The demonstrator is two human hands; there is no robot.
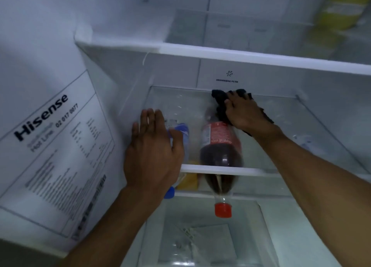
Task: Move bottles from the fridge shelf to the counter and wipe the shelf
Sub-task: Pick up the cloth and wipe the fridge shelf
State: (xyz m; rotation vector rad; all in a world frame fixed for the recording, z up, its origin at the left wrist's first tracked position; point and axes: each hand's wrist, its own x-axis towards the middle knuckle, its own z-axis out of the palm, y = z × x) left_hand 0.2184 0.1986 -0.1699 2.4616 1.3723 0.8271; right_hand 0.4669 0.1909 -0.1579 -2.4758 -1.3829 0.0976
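Both arms reach into an open fridge toward one glass shelf [285,138], and everything here sits around that shelf. Two bottles lie on their sides on it, necks poking out past its white front rail. The cola bottle [220,154] lies near the middle, dark liquid inside, a red label with white print too blurred to read, and a red cap hanging out beyond the rail. Just left of it lies a clear water bottle [181,132] with a blue label and a blue cap; its print is also unreadable.

The left hand [152,152] lies over the water bottle, fingers extended along it and thumb curved round its side, in a loose hold rather than a tight clench. The right hand [244,114] is at the back of the shelf, pressing down on a bunched black cloth [220,104] gripped under its fingers, right behind the cola bottle's base.

On the back wall above the shelf, a small dotted emblem sits over the words "DEODORIZING FILTER" [227,80], barely legible. On the left inner wall beside the shelf is a big sticker [52,146] reading "Hisense", "Hot Line" and "02 017 0077"; the finer print is unreadable. Something yellow [188,180] shows beneath the shelf.
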